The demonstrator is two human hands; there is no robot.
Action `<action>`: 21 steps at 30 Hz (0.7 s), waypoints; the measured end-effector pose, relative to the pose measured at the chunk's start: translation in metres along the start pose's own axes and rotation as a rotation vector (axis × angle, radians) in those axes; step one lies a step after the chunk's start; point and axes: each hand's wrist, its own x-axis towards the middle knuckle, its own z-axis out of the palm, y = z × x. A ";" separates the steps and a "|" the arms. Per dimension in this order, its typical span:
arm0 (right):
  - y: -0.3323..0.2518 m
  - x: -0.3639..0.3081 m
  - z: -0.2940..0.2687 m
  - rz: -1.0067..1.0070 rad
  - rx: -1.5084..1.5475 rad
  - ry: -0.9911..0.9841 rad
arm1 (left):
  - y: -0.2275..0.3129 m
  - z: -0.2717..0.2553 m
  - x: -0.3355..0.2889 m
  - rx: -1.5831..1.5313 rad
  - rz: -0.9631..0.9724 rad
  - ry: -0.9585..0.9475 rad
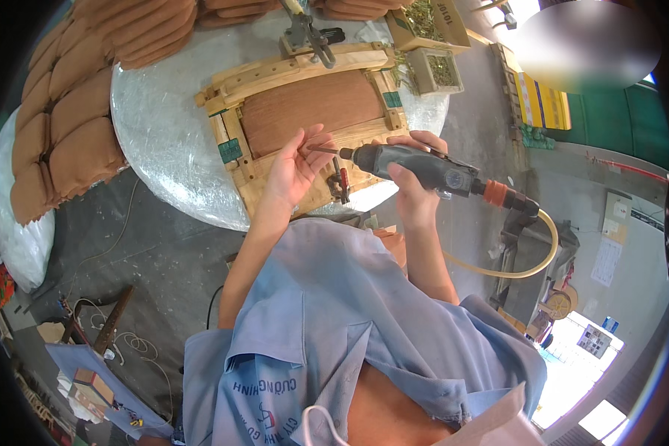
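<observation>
My right hand (418,195) grips a dark grey air screwdriver (424,168), its long bit pointing left. At the bit's tip, the fingers of my left hand (296,165) are curled together; whatever they pinch is too small to make out. Just beyond both hands lies a wooden jig (290,80) framing a flat brown panel (312,108). A metal toggle clamp (305,36) is mounted at the jig's far side. Under the bit, a smaller clamp with a red handle (343,184) sits on the near rail.
The jig rests on a round table wrapped in clear film (163,141). Stacked brown pieces (82,111) crowd its left and far edges. Small boxes of metal fasteners (432,70) stand at the far right. A yellowish air hose (524,273) loops from the screwdriver.
</observation>
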 end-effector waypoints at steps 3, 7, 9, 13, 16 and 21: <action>0.010 0.006 -0.009 -0.073 -0.016 0.007 | -0.003 -0.002 0.003 0.033 0.027 0.121; 0.022 0.065 -0.030 -0.176 -0.157 0.190 | -0.001 -0.040 0.011 0.360 0.136 0.387; 0.038 0.112 -0.046 -0.215 -0.201 0.232 | 0.004 -0.053 0.016 0.497 0.213 0.453; 0.080 0.176 -0.068 -0.196 -0.221 0.276 | 0.019 -0.045 0.029 0.731 0.250 0.450; 0.110 0.201 -0.071 -0.215 -0.281 0.257 | 0.024 -0.045 0.040 0.779 0.245 0.506; 0.142 0.228 -0.074 -0.220 -0.299 0.220 | 0.022 -0.044 0.051 0.802 0.253 0.603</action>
